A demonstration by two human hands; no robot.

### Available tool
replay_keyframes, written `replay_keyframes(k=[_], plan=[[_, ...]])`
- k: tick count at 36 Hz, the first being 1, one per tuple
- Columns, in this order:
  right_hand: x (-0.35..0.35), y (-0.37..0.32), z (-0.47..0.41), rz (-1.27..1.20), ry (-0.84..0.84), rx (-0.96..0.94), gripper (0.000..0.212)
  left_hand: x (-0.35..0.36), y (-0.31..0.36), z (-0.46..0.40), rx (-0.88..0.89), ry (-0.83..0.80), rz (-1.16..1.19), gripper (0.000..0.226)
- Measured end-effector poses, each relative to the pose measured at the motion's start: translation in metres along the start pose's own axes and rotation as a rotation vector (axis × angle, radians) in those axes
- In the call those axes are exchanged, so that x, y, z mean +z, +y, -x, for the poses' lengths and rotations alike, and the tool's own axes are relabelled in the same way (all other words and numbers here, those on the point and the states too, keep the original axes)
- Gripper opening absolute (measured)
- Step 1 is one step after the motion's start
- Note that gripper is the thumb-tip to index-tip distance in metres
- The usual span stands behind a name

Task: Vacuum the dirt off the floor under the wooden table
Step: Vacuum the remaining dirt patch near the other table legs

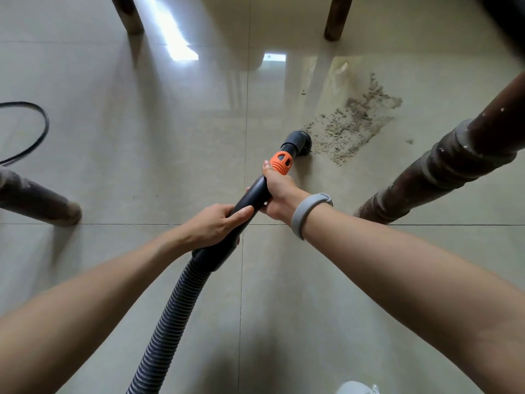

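A grey-brown patch of dirt [352, 123] lies on the glossy beige tiles, right of centre. The vacuum's black round brush nozzle [298, 142] touches the patch's left edge. An orange collar [281, 162] joins the nozzle to a black rigid tube [254, 196], which runs back into a ribbed grey hose [167, 317]. My right hand [277, 191] grips the tube just behind the orange collar. My left hand [217, 224] grips the tube lower down, near the hose joint. A grey band [305, 210] sits on my right wrist.
Four dark wooden table legs stand around: near right [443, 163], near left [37, 200], far left [127, 14], far right [338, 18]. A black cable [39, 132] loops on the floor at left. A white shoe tip [356, 388] shows at the bottom.
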State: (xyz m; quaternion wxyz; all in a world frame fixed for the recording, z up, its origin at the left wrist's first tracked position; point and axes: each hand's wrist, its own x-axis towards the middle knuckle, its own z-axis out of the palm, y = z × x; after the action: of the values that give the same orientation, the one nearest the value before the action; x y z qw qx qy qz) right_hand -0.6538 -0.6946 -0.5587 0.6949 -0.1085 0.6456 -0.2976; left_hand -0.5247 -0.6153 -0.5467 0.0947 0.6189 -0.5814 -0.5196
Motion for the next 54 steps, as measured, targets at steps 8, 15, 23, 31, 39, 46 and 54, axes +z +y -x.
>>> replay_keyframes(k=[8,15,23,31,39,46,54], plan=[[0.001,-0.014,-0.004,0.048,-0.032,-0.016,0.054,0.002,0.006,-0.010,0.009,0.045,0.011,0.048],[0.002,-0.032,-0.007,0.068,-0.036,-0.039,0.057,0.001,0.021,-0.023,-0.001,0.083,0.011,0.048],[-0.004,-0.053,-0.013,-0.013,-0.019,-0.066,0.057,0.006,0.017,-0.018,-0.024,0.154,0.105,0.047],[-0.003,-0.059,-0.019,-0.079,-0.032,-0.133,0.047,0.008,0.009,-0.016,-0.032,0.152,0.384,0.037],[0.021,-0.037,-0.014,0.008,-0.092,-0.177,0.026,-0.003,0.011,-0.033,-0.084,0.285,0.335,0.045],[0.021,-0.070,-0.024,0.151,-0.044,-0.241,0.046,0.012,0.001,-0.022,-0.107,0.092,0.486,0.035],[0.041,-0.071,-0.032,0.182,-0.053,-0.347,0.047,-0.010,0.013,-0.045,-0.094,0.233,0.516,0.034]])
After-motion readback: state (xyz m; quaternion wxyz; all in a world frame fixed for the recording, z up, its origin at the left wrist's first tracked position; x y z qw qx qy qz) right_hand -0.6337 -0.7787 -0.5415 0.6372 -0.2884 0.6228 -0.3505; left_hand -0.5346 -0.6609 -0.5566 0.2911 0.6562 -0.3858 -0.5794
